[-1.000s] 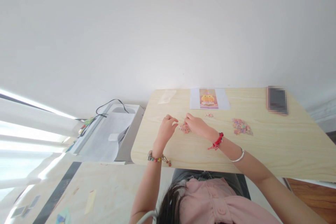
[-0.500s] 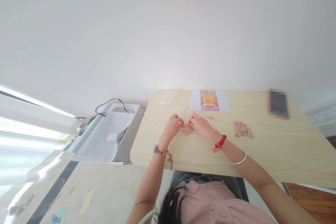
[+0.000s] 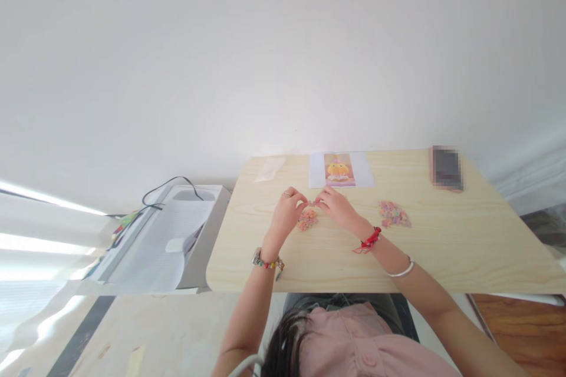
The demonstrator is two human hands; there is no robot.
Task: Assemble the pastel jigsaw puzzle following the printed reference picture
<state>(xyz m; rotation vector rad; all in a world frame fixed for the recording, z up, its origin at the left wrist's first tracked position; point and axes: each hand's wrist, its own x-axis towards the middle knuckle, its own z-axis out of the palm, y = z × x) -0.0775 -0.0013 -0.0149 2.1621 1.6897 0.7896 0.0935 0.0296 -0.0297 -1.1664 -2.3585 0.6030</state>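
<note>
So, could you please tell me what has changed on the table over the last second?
Both hands have lifted off the small cluster of puzzle pieces; the left hand and right hand now pinch a small piece between their fingers just above it. The loose pile, reference picture and phone lie as before.

On the counter [image 3: 442,247], a cluster of joined puzzle pieces [image 3: 306,220] lies just below the two hands, left hand [image 3: 286,212] and right hand [image 3: 336,207]. The reference picture [image 3: 339,169] lies beyond them, a loose pile of pieces [image 3: 392,214] to their right, and the phone [image 3: 446,168] farther right at the far edge.
</note>
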